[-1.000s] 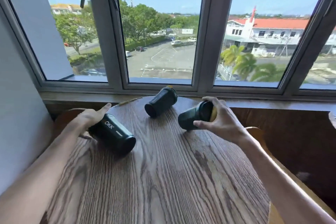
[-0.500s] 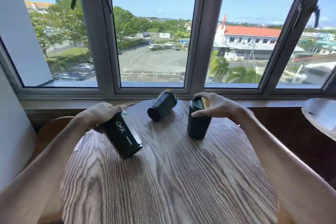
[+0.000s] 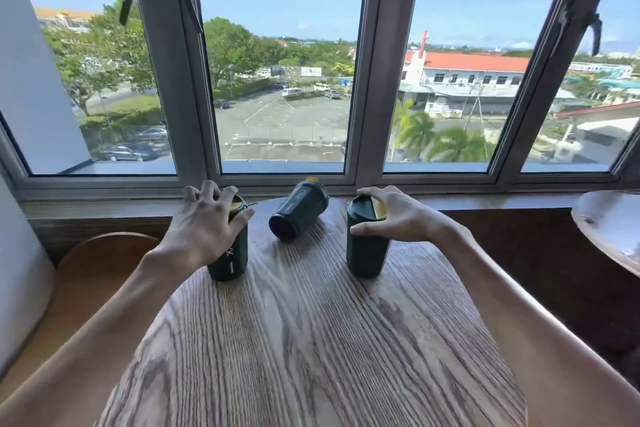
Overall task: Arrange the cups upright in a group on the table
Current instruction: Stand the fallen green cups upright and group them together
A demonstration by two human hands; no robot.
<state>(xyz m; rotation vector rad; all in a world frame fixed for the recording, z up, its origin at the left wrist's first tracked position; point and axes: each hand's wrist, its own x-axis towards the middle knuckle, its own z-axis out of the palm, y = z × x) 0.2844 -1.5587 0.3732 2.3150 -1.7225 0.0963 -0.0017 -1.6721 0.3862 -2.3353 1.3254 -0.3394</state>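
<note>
Head view: fingers (image 3: 207, 191) of the left hand (image 3: 204, 229) curl over the lid of the left cup (image 3: 231, 255). The right hand (image 3: 398, 218) clasps the rim of the right cup (image 3: 363, 253) with thumb and fingertips. Both cups stand upright at mid-frame. Between them the third cup (image 3: 298, 215) lies on its side near the far edge of the table (image 3: 311, 340). It looks rigid, smooth and apt to roll, so a grip round its barrel seems safest.

The left cup (image 3: 230, 262), the far middle cup (image 3: 299, 215) and the right cup (image 3: 365, 253) are dark green with yellow at the lids; the left and middle ones bear white lettering. The table (image 3: 311, 350) is brown wood with dark wavy grain, the window frame (image 3: 375, 80) grey.
</note>
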